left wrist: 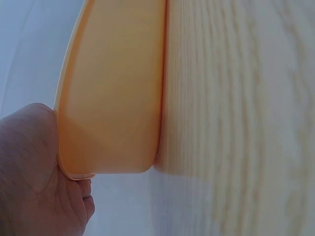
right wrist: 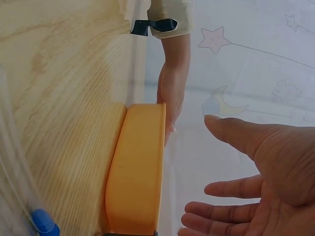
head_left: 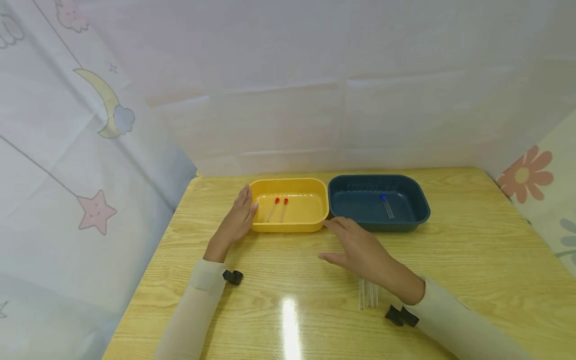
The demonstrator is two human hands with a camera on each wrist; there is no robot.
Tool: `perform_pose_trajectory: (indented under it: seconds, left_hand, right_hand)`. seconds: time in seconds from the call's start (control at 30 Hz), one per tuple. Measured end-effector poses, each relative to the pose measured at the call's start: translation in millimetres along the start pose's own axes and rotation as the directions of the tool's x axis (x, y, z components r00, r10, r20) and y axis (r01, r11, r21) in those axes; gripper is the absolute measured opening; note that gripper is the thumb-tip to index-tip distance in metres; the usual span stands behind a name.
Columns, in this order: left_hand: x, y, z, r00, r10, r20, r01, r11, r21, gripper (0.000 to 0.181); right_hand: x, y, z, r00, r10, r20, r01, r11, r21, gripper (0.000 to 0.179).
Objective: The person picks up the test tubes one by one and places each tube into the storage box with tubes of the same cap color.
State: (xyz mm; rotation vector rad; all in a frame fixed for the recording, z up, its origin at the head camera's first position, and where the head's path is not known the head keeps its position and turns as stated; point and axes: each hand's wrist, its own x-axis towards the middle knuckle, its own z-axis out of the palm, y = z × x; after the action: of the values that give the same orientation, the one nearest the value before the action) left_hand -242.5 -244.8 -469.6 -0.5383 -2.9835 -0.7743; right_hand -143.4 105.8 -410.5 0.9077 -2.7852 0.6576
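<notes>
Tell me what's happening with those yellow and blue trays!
Somebody's left hand is touching the left end of the yellow tray. Their right hand is open near its front right corner, holding nothing. Two tubes with red caps lie in the yellow tray, and a tube with a blue cap lies in the blue tray. More clear tubes lie on the table, partly hidden by the right arm.
</notes>
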Motion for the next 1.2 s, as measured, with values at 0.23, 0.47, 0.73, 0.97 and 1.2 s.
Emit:
perform_pose_trajectory:
  seconds: [0.23, 0.47, 0.73, 0.97, 1.2]
  left_hand:
    - [0.6, 1.9, -1.0, 1.000, -0.003, 0.002, 0.003, 1.000, 0.000, 0.068]
    - [-0.2, 1.3, -0.3, 1.000, -0.001, 0.001, 0.001, 1.000, 0.001, 0.066]
    - [0.0, 0.8, 1.2, 1.000, -0.004, -0.001, 0.004, 1.000, 0.004, 0.066]
    - [1.3, 1.2, -0.1, 1.000, -0.006, 0.001, 0.006, 1.000, 0.015, 0.067]
    - [1.3, 0.9, -0.1, 1.000, 0.005, -0.002, -0.005, 1.000, 0.019, 0.067]
  right_hand:
    - [-7.9, 1, -2, 1.000, 0.007, -0.004, -0.007, 0.999, -0.033, 0.076]
    - [-17.5, 2, -4, 1.000, 0.017, 0.007, -0.017, 0.999, -0.050, 0.079]
    - [-29.1, 5, -5, 1.000, 0.019, 0.012, -0.018, 0.998, -0.067, 0.079]
    - [-39.3, 9, -6, 0.999, 0.038, -0.001, -0.038, 0.996, -0.082, 0.077]
    - [-51.9, 12, -6, 0.997, 0.072, 0.016, -0.071, 0.994, -0.086, 0.076]
